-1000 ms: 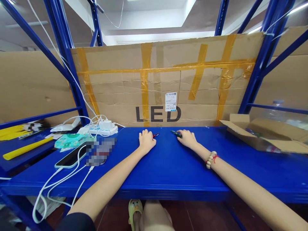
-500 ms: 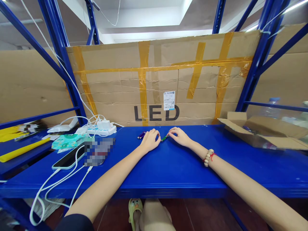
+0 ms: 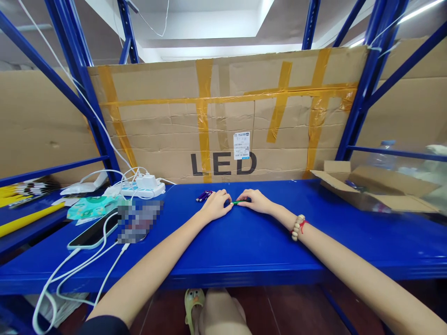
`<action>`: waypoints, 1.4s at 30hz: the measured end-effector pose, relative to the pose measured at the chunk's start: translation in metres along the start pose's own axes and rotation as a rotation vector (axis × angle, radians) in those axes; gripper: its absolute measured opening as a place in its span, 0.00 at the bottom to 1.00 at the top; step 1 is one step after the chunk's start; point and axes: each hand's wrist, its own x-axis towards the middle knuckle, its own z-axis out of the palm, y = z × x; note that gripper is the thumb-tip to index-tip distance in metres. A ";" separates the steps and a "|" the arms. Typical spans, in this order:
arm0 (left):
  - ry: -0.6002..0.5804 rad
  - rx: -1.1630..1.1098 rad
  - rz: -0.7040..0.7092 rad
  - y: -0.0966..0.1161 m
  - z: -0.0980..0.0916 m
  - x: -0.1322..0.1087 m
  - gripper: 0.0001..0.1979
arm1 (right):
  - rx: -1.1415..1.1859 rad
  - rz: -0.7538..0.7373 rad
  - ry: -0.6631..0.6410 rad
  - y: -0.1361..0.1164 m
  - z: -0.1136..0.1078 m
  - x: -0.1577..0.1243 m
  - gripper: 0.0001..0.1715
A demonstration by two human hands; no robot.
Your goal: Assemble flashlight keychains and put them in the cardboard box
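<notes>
A slim green rod-like piece, too small to name, lies crosswise just above the blue shelf top. My right hand pinches its right part between thumb and fingers. At its left end the thumb and fingertips of my left hand are closed together on it. Several small purple cylindrical pieces with shiny ends lie just left of my left hand, partly covered by it. Beads and a red string circle my right wrist.
The blue shelf has a front edge near me. On its left are a phone, white cables, a power strip and a teal packet. An open cardboard box stands right. Taped cardboard walls the back.
The green piece has turned from slanted to nearly level. My left fingertips have closed on its left end. The whole view has shifted slightly.
</notes>
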 end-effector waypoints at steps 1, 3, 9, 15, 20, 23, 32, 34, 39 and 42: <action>0.000 0.000 0.000 0.000 0.000 0.000 0.08 | 0.007 0.007 -0.003 0.001 0.000 0.000 0.11; 0.001 -0.004 -0.001 0.000 0.000 0.000 0.09 | 0.022 0.014 -0.003 0.001 0.002 0.000 0.12; 0.006 0.020 0.014 -0.002 0.001 0.000 0.14 | 0.061 0.019 -0.018 -0.006 0.001 -0.002 0.22; -0.007 -0.004 0.040 -0.002 0.001 0.000 0.13 | 0.098 0.009 -0.044 -0.008 0.001 -0.003 0.17; -0.025 -0.004 0.080 0.000 -0.001 -0.001 0.13 | 0.132 -0.020 -0.032 -0.009 0.003 -0.001 0.13; -0.019 -0.003 0.071 0.000 -0.001 -0.001 0.12 | 0.176 -0.062 -0.035 -0.011 0.004 0.000 0.15; -0.041 0.000 0.049 -0.004 0.002 0.001 0.12 | 0.109 -0.099 0.083 -0.015 0.001 0.000 0.13; -0.051 0.018 0.051 -0.005 0.002 0.001 0.11 | 0.084 -0.114 0.092 -0.016 0.001 -0.001 0.10; -0.066 0.077 0.052 -0.006 0.000 0.002 0.11 | 0.022 -0.110 0.046 -0.021 0.005 -0.002 0.11; -0.077 0.107 0.046 -0.006 -0.004 0.001 0.14 | -0.036 -0.065 -0.014 -0.026 0.006 -0.003 0.14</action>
